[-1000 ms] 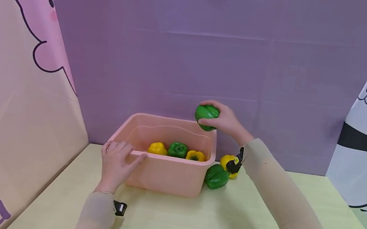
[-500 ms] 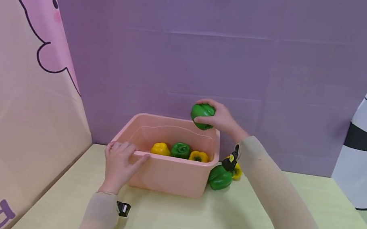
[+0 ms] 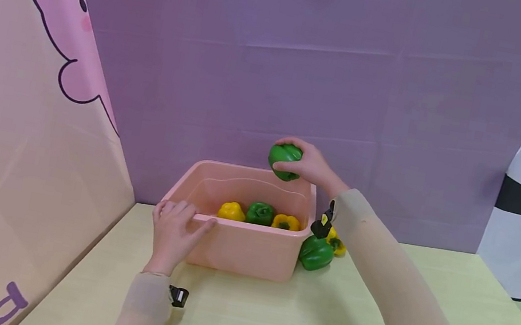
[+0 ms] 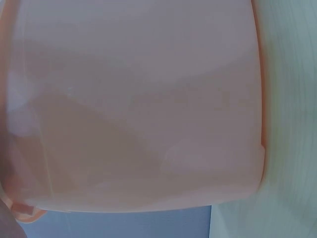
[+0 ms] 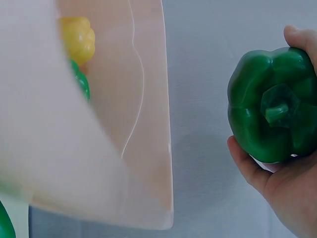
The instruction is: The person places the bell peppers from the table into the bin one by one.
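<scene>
My right hand (image 3: 311,167) grips a green bell pepper (image 3: 284,158) above the back right of a pink plastic bin (image 3: 239,252). In the right wrist view, thumb and fingers wrap that pepper (image 5: 247,94), its stem facing the camera. At the bin's front left corner, my left hand (image 3: 174,234) holds the rim, fingers bent over it and thumb along the front edge. Inside the bin sit a yellow pepper (image 3: 231,211), a green pepper (image 3: 260,214) and another yellow pepper (image 3: 286,223). The front wall hides their lower parts.
Against the bin's right side lies a green bell pepper (image 3: 316,253), with a yellow pepper (image 3: 337,243) behind it, partly covered by the right wrist's camera. The pale tabletop (image 3: 232,320) meets a purple backdrop (image 3: 254,80) behind the bin. A printed panel (image 3: 23,144) rises at left.
My right hand has moved slightly left and up with the green bell pepper. The left hand keeps its place on the bin's rim. The whole head view has shifted a little.
</scene>
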`<state>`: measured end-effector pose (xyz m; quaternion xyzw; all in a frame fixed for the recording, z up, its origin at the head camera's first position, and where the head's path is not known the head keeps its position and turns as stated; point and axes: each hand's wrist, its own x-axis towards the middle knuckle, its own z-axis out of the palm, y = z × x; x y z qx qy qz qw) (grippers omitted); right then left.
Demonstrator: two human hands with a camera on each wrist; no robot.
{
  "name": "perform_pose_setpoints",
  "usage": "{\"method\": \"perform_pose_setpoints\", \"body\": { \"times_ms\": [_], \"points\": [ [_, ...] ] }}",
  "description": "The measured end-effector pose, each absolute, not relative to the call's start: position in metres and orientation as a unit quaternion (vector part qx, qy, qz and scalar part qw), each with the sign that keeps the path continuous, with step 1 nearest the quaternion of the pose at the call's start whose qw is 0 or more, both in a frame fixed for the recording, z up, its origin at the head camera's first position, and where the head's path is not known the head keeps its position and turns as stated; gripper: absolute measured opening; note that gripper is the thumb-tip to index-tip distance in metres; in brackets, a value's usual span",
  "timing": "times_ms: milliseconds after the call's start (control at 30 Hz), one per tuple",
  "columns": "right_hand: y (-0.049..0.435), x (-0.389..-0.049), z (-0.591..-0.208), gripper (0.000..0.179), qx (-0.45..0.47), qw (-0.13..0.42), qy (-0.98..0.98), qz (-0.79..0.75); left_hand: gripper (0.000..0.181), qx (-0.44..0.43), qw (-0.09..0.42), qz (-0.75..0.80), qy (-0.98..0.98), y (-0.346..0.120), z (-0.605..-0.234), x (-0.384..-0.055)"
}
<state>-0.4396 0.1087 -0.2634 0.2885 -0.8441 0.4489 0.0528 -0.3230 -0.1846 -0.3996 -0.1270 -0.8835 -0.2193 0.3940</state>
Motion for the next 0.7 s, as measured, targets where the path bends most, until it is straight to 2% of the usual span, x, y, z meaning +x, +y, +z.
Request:
{"method": "perform_pose_setpoints", "body": {
  "times_ms": [700],
  "points": [
    [0.087, -0.452, -0.263, 0.06, 0.313, 0.047, -0.817, 0.483, 0.04, -0.136, 0.407, -0.226, -0.874, -0.182, -0.398, -0.318]
  ]
}}
